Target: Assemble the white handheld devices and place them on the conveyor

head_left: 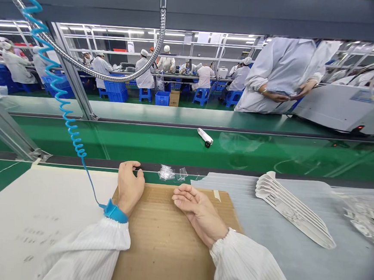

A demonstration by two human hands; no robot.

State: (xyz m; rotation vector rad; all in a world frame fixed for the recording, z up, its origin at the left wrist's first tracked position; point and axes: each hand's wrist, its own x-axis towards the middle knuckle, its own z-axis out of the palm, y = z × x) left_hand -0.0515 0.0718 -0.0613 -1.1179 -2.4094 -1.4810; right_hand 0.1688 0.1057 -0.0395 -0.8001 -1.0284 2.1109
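Observation:
My left hand [130, 186] rests at the left edge of the brown cardboard [166, 242], its fingers curved and apart from the thumb, holding nothing. A blue wrist strap [115, 212] with a coiled cord circles that wrist. Over the right part of the cardboard, my right hand [199, 212] is palm partly up, fingers loosely bent, with nothing in it. Small clear plastic pieces [166, 173] lie just beyond the cardboard, between the two hands. Farther off, a white part with a black end [205, 138] lies on the green belt [148, 143].
Stacked white plastic parts [294, 211] and a clear bag of small white parts [367, 214] lie on grey-white foam sheeting [247, 235] at right. White paper [38, 214] covers the left. A metal hose [114, 78] hangs ahead. Across the belt stands a person [279, 74].

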